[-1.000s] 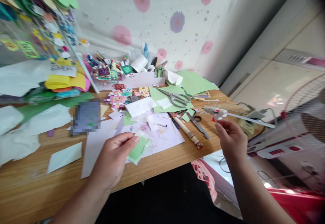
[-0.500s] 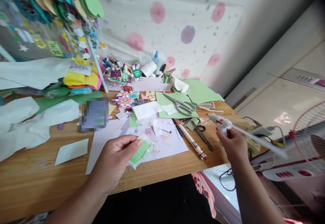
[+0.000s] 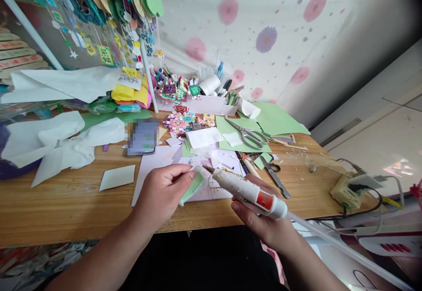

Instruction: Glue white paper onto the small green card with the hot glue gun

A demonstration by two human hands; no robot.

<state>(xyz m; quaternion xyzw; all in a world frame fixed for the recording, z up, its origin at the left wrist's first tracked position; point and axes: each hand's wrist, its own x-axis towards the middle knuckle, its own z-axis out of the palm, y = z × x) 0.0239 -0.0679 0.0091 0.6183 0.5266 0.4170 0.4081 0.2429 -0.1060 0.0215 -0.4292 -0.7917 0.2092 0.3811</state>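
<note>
Pinched between the thumb and fingers of my left hand [image 3: 168, 194] is a small green paper piece [image 3: 194, 186] with a whitish, see-through edge. My right hand [image 3: 263, 223] grips a white hot glue gun [image 3: 245, 190] with an orange label; a long clear glue stick [image 3: 343, 245] sticks out of its back end. The gun's nozzle points left, close by the green piece; whether it touches cannot be made out. Below both hands lies a white paper sheet [image 3: 145, 181] with coloured stains.
Silver scissors [image 3: 252, 136] rest on green paper [image 3: 263, 147]. A dark-bladed cutting tool [image 3: 277, 181] lies right of the gun. A power strip [image 3: 346, 190] with cables stands at the table's right end. A phone [image 3: 141, 137] and a white card [image 3: 117, 177] lie to the left.
My right hand has brought the glue gun from the table's right side leftward to the green paper piece. My left hand still holds that piece. The view has shifted somewhat.
</note>
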